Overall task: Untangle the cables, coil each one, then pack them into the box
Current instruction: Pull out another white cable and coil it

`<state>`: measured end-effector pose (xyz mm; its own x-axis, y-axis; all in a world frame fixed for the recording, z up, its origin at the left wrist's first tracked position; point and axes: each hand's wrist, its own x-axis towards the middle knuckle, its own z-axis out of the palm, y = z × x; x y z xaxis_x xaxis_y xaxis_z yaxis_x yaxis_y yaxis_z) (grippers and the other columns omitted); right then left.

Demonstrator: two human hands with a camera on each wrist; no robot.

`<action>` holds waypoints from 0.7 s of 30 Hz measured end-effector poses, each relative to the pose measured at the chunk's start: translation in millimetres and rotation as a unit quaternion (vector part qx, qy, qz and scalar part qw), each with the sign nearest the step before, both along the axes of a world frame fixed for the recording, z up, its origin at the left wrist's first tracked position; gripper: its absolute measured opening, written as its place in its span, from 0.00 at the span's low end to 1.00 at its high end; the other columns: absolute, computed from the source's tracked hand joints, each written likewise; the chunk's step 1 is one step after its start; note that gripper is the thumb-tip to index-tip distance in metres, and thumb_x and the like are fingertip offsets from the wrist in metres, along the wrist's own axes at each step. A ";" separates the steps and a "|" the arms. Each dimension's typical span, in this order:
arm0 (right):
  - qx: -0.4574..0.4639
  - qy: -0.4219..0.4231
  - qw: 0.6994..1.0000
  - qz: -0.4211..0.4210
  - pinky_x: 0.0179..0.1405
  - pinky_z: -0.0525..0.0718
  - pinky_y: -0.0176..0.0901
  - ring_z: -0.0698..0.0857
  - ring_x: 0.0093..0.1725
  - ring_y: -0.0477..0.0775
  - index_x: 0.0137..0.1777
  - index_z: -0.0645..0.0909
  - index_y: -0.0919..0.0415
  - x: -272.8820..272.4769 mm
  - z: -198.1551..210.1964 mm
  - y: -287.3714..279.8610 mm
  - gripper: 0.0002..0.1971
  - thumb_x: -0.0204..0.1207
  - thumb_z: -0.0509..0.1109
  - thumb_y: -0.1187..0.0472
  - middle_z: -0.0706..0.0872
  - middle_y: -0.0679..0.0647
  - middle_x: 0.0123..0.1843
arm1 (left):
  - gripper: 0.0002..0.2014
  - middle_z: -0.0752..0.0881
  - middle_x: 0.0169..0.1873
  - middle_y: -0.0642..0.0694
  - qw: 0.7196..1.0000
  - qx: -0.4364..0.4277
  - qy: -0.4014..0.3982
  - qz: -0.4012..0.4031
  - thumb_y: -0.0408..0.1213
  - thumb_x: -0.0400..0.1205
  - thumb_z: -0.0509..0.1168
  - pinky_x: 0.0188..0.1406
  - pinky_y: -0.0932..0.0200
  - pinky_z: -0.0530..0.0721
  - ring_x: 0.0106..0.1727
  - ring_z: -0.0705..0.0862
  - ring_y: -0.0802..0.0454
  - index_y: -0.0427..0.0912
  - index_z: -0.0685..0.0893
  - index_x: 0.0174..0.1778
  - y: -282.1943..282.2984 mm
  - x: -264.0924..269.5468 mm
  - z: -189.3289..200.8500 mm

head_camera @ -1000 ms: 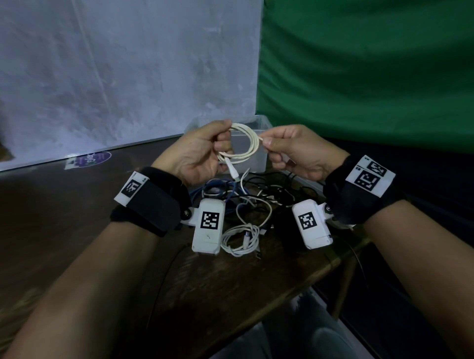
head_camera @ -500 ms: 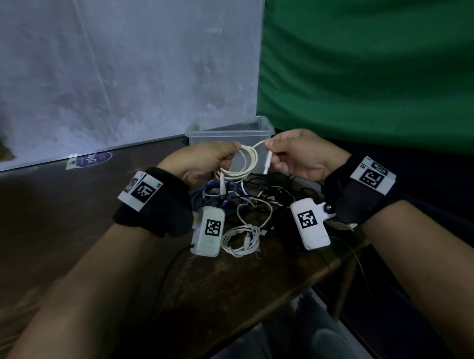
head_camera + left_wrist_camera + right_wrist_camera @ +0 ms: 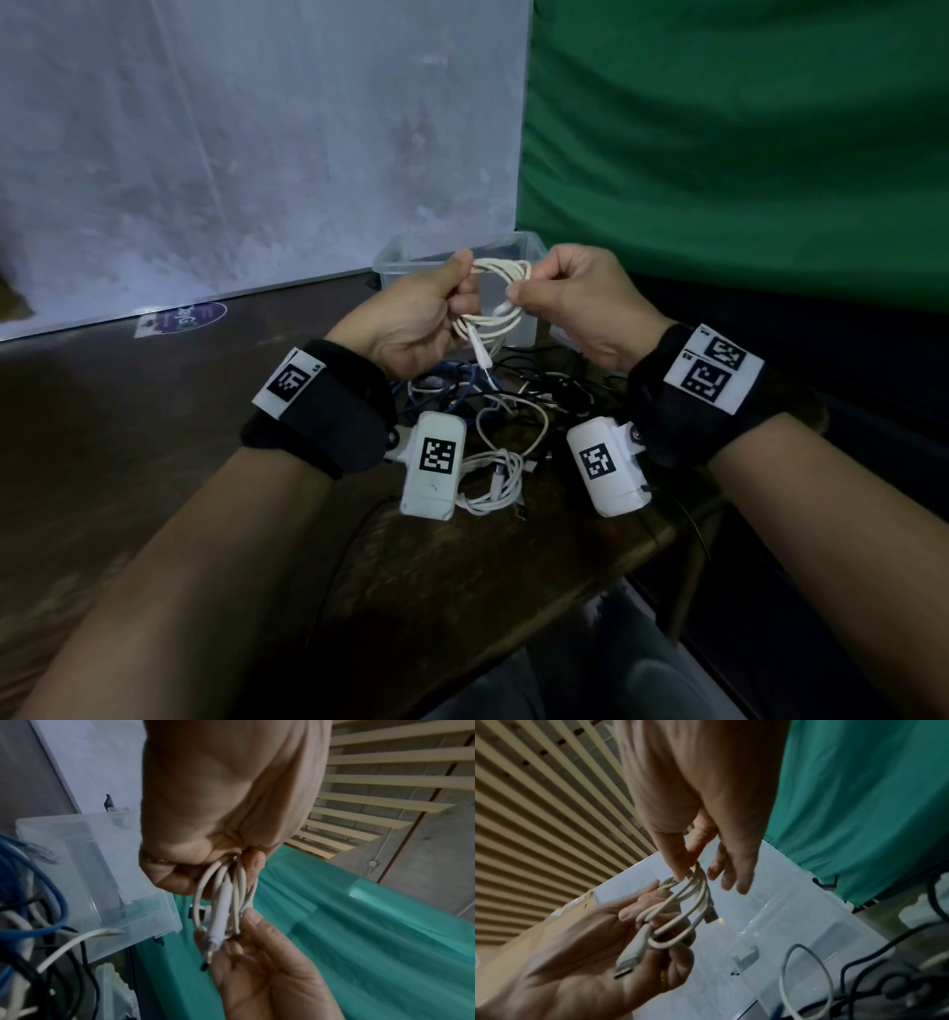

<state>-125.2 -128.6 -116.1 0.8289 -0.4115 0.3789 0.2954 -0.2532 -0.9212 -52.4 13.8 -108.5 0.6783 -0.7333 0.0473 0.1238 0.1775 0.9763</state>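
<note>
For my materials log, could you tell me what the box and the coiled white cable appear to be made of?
Box: looks like clear, smooth plastic, since the backdrop shows through its walls. Coiled white cable: probably a matte rubbery plastic jacket, bending in soft loops without kinks, ending in a glossier hard white connector.

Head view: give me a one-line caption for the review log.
Both hands, left hand and right hand, hold a coiled white cable above tangled cables, before the clear box.
</note>
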 end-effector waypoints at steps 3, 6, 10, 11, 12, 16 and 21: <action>0.111 -0.022 0.988 0.103 0.49 0.87 0.52 0.89 0.36 0.58 0.33 0.71 0.61 -2.2 2.7 0.9 0.16 0.70 0.70 0.80 0.83 0.66 0.36 | 0.20 0.66 0.16 0.55 0.999 -0.029 0.022 -0.011 0.48 0.88 0.48 0.28 0.66 0.72 0.22 0.66 0.59 0.46 0.66 0.31 -0.5 -1.6 1.0; 0.101 -0.023 0.988 0.116 0.37 0.78 0.43 0.88 0.34 0.55 0.34 0.70 0.59 -2.7 5.3 0.7 0.16 0.70 0.72 0.78 0.87 0.61 0.32 | 0.20 0.66 0.16 0.55 0.999 -0.030 0.026 -0.006 0.50 0.88 0.49 0.32 0.63 0.68 0.23 0.66 0.58 0.46 0.67 0.31 0.4 -0.6 0.9; 0.127 0.013 0.981 0.146 0.29 0.68 0.36 0.88 0.35 0.50 0.43 0.72 0.58 -4.6 10.8 -1.1 0.06 0.80 0.66 0.64 0.90 0.56 0.36 | 0.20 0.67 0.16 0.55 0.999 -0.029 0.033 0.000 0.51 0.87 0.50 0.33 0.62 0.67 0.27 0.64 0.57 0.47 0.69 0.31 2.3 2.8 0.1; 0.143 0.025 0.976 0.161 0.28 0.68 0.36 0.88 0.36 0.49 0.47 0.73 0.58 -6.0 12.5 -1.9 0.04 0.82 0.63 0.60 0.91 0.55 0.37 | 0.20 0.67 0.16 0.55 0.999 -0.031 0.034 -0.002 0.51 0.87 0.50 0.33 0.62 0.67 0.28 0.65 0.57 0.47 0.69 0.31 2.4 3.3 0.2; 0.155 0.035 0.972 0.172 0.29 0.68 0.36 0.89 0.36 0.48 0.50 0.73 0.58 -7.1 13.6 -3.2 0.04 0.83 0.62 0.58 0.91 0.54 0.39 | 0.20 0.67 0.16 0.55 0.999 -0.035 0.036 -0.007 0.51 0.87 0.50 0.33 0.62 0.68 0.29 0.67 0.56 0.46 0.69 0.31 2.5 2.5 1.2; 0.157 0.063 0.966 0.196 0.27 0.68 0.34 0.85 0.34 0.44 0.56 0.78 0.60 -10.3 14.0 -4.8 0.11 0.77 0.66 0.57 0.91 0.51 0.39 | 0.20 0.67 0.16 0.53 0.996 -0.055 0.061 -0.032 0.49 0.88 0.49 0.30 0.60 0.82 0.27 0.77 0.53 0.44 0.70 0.32 3.6 -4.4 6.4; 0.090 0.081 0.976 0.182 0.25 0.67 0.33 0.80 0.31 0.45 0.52 0.82 0.63 -8.3 11.7 -2.2 0.07 0.81 0.63 0.64 0.88 0.51 0.34 | 0.19 0.67 0.16 0.53 0.998 -0.035 0.053 -0.015 0.49 0.87 0.52 0.30 0.64 0.78 0.29 0.70 0.54 0.45 0.70 0.31 6.8 -1.5 8.8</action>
<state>-133.5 -130.9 -104.4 0.9756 -0.1266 0.1795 0.1825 0.0123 -0.9831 -54.0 20.6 -99.7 0.6596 -0.7511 0.0284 0.2319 0.2393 0.9429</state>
